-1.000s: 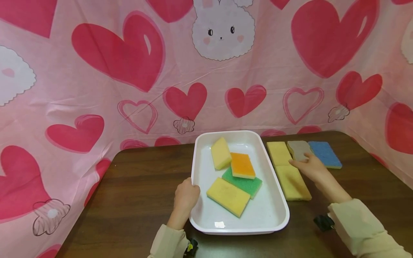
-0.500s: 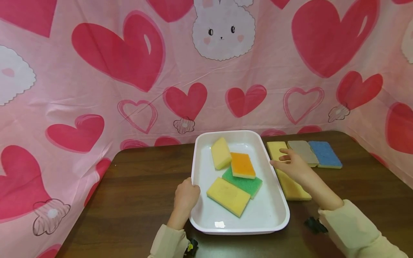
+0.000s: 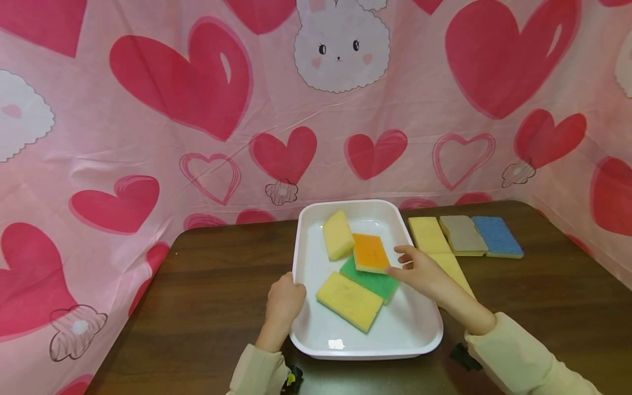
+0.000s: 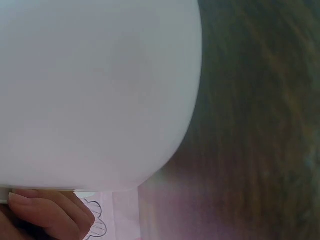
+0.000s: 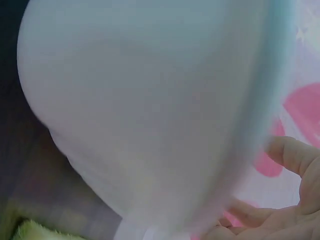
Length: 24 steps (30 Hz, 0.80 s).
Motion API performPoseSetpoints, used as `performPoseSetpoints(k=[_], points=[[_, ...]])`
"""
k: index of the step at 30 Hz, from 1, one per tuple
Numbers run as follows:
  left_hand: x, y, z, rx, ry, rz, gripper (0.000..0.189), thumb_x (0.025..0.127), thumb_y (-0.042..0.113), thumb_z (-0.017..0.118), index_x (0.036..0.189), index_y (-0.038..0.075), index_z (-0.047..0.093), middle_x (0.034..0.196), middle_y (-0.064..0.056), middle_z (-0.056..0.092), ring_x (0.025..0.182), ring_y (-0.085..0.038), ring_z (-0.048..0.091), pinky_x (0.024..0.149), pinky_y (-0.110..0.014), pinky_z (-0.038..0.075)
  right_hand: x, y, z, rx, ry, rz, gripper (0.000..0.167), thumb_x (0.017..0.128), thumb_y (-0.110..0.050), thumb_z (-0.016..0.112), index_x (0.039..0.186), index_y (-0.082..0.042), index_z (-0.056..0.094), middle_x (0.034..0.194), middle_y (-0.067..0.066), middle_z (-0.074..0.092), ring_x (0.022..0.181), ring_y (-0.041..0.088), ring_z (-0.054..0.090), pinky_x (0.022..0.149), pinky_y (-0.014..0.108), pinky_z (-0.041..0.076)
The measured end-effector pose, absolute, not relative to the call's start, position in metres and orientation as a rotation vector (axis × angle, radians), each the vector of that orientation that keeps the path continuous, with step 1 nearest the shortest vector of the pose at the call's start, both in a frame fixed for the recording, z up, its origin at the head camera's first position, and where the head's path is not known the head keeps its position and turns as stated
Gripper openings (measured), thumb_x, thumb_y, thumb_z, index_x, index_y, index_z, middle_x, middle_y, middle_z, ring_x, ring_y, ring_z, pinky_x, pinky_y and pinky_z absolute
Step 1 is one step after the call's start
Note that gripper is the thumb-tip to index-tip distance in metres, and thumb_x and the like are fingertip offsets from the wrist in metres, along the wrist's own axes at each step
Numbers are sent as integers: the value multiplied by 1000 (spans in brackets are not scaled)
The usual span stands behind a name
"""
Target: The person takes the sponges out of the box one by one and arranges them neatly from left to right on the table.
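The left hand point(image 3: 286, 298) pinches the white tray point(image 3: 402, 323) at its left edge; the right hand point(image 3: 418, 271), spread, hovers across the right edge near the orange sponge point(image 3: 371, 252).

Glare glints by the near edge of the white tray point(image 3: 367, 353), its rim point(image 5: 274, 55) blurred in the dim right-wrist view.
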<state>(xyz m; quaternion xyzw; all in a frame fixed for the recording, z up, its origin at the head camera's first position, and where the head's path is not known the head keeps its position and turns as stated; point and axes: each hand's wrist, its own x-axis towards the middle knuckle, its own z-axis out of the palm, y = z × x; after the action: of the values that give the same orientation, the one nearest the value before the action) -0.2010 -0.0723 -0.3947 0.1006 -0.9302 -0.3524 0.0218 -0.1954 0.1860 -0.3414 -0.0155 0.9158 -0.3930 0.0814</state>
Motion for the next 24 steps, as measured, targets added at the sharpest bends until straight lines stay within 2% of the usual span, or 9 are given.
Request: performPoseSetpoints(k=[14, 24], points=[[-201, -72, -393, 290, -2882, -1086, 29, 81, 8, 48, 100, -9, 63, 96, -27, 68, 80, -36, 65, 64, -46, 52, -189, 161, -360, -145, 2752, -1106, 55, 81, -22, 72, 122, 10, 54, 103, 21, 62, 91, 28, 59, 76, 39, 51], [-202, -73, -393, 291, -2887, -1083, 28, 81, 8, 48, 98, -8, 63, 94, -26, 68, 77, -35, 64, 62, -45, 51, -186, 153, -372, -172, 2731, -1079, 44, 78, -19, 74, 112, 7, 60, 98, 16, 63, 89, 25, 57, 80, 42, 48]])
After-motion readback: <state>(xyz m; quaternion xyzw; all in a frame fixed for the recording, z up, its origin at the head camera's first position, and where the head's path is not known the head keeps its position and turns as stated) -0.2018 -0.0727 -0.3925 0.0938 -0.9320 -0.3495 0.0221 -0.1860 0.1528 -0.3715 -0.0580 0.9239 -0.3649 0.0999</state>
